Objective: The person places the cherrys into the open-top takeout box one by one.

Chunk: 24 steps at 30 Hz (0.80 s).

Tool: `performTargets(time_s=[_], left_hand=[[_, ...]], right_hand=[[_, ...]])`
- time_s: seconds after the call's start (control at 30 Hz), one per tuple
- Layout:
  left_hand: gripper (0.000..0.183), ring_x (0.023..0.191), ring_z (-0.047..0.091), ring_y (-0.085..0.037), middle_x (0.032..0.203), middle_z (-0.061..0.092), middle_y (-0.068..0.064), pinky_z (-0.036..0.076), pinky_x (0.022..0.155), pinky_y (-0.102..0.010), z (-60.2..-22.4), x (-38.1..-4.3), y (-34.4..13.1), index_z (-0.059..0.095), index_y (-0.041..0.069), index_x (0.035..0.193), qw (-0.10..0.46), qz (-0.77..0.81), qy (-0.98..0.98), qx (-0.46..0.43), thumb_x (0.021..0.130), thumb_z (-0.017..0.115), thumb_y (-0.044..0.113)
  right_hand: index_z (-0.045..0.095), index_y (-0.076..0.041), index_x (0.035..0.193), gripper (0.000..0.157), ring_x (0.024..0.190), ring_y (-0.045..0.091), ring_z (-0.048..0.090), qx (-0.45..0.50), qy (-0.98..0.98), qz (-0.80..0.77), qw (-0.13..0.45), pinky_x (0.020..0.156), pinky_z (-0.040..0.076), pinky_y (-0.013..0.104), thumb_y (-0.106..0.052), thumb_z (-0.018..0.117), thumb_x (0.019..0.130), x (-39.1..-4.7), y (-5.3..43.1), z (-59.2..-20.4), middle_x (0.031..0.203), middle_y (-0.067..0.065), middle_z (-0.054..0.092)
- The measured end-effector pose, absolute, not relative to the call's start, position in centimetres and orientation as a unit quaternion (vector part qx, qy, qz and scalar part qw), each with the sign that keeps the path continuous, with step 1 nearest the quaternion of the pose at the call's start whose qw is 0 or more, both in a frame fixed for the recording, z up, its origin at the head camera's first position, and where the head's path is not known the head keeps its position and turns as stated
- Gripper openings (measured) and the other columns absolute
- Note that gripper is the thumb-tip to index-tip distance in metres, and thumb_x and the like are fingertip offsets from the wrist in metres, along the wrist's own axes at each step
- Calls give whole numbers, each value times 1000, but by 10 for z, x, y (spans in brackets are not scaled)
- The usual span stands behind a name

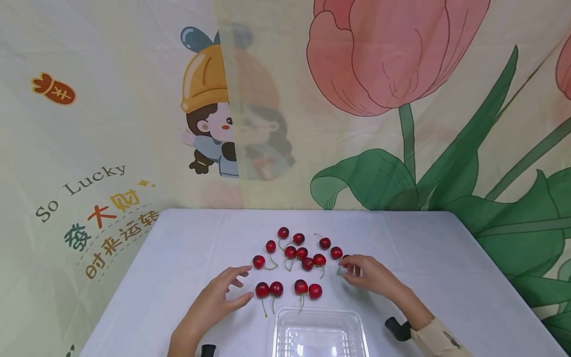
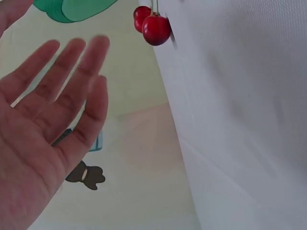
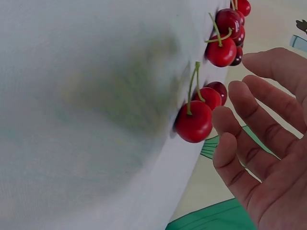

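Several red cherries with green stems lie scattered on the white table. My left hand [image 1: 217,296] hovers left of a pair of cherries [image 1: 262,290], its fingers spread and holding nothing. In the left wrist view, its palm and loosely bent fingers show apart from the nearest cherry [image 2: 157,30]. My right hand [image 1: 373,275] is at the right end of the group, partly covering a dark cherry [image 1: 346,258]. The right wrist view shows its curved fingers close beside a cherry [image 3: 194,121], without gripping it. Whether a fingertip touches that cherry, I cannot tell.
A clear plastic box [image 1: 319,312] stands at the table's front, cut off by the lower edge of the head view. More cherries [image 1: 308,263] cluster in the middle of the white tabletop [image 1: 178,248]. Behind hangs a printed cloth [image 1: 276,198].
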<state>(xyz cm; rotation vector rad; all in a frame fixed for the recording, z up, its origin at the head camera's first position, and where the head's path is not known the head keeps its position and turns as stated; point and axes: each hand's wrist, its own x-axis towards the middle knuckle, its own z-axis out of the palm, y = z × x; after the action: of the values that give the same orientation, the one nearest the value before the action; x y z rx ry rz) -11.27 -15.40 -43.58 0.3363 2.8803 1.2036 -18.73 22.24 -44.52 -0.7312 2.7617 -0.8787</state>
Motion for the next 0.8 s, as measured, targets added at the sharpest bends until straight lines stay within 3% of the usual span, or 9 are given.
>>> performTargets(time_s=[0.1, 0.23, 0.57, 0.8], left_hand=[[41, 84, 62, -7, 103, 66, 2, 52, 75, -30, -437, -113, -152, 64, 13, 123, 14, 395, 906, 148, 85, 76, 24], [34, 78, 57, -2, 93, 64, 8, 51, 71, -24, -438, -114, -146, 66, 8, 118, 46, 409, 891, 192, 90, 71, 26], [37, 80, 55, 0, 97, 62, 6, 50, 73, -22, -446, -108, -123, 65, 7, 119, 122, 454, 844, 258, 93, 67, 33], [35, 77, 53, 1, 86, 58, 13, 49, 72, -21, -452, -108, -117, 66, 5, 116, 131, 451, 837, 281, 93, 67, 32]], right_hand=[[69, -1, 107, 24, 73, 8, 52, -251, 922, -284, 74, 61, 48, 21, -5, 73, 84, -189, 222, -450, 82, -6, 60], [70, -3, 104, 23, 75, 8, 54, -255, 926, -270, 63, 64, 49, 20, -4, 75, 82, -192, 221, -457, 85, -5, 62], [71, -5, 100, 22, 78, 10, 57, -250, 939, -229, 59, 70, 54, 23, -2, 78, 79, -197, 216, -469, 91, -1, 64], [73, -6, 99, 21, 73, 8, 53, -265, 948, -172, 38, 67, 51, 20, -4, 79, 79, -198, 211, -474, 86, -2, 62]])
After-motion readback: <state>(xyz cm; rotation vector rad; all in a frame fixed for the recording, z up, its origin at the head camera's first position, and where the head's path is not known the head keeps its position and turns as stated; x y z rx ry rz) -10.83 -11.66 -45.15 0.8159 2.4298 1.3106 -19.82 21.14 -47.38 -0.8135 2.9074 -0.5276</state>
